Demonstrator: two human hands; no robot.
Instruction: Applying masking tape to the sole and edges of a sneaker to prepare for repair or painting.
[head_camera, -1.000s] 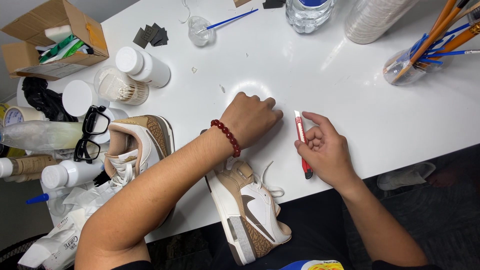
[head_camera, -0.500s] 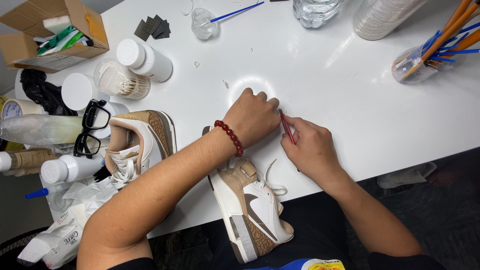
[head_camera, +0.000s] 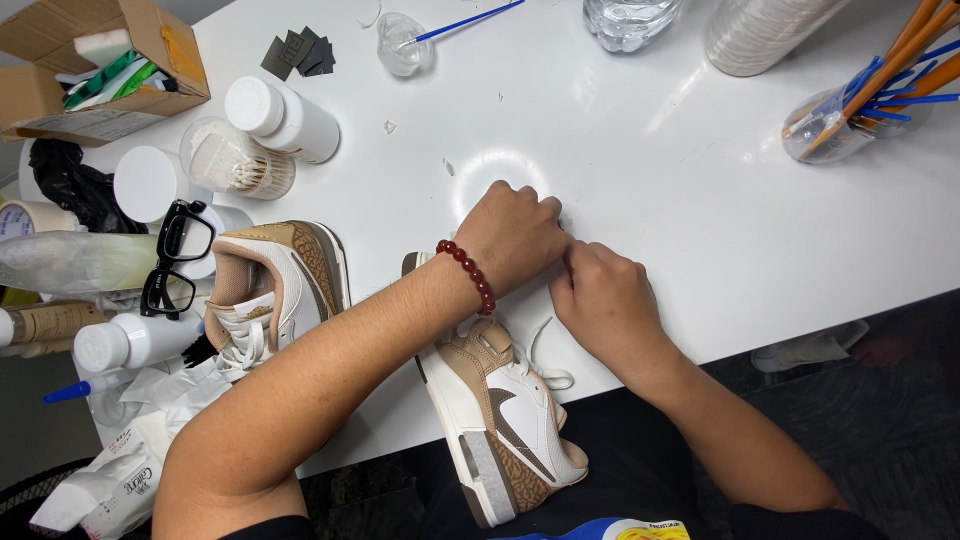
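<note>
**Both hands meet on the white worktop above a sneaker**

Since a second ago, your right hand (head_camera: 605, 300) has moved in from beside the left and now touches it; the red pen-like tool it showed then is out of sight, so you cannot tell whether that hand has it in its grip. Your left hand (head_camera: 515, 235) has kept its place, knuckles up and fingers curled down onto the worktop (head_camera: 680, 190). What lies beneath those fingers is hidden. The right hand is also closed, its fingers tucked against the left hand's fingertips.

A string of dark red beads (head_camera: 470, 272) circles your left wrist. Under that wrist and forearm lies a tan, white and brown sneaker (head_camera: 505, 410), on its side, its toe toward the hands and its heel hanging past the near edge of the worktop. A loose white lace curls beside it.

The second sneaker (head_camera: 275, 280) of the pair sits upright to the left, well apart from your hands. Black glasses (head_camera: 175, 255) lie just beside it, among white bottles and a clear tub of cotton swabs (head_camera: 235, 160). A cardboard box (head_camera: 110, 60) stands at the far left corner. At the far right, a clear cup (head_camera: 835, 125) holds orange and blue sticks.
</note>
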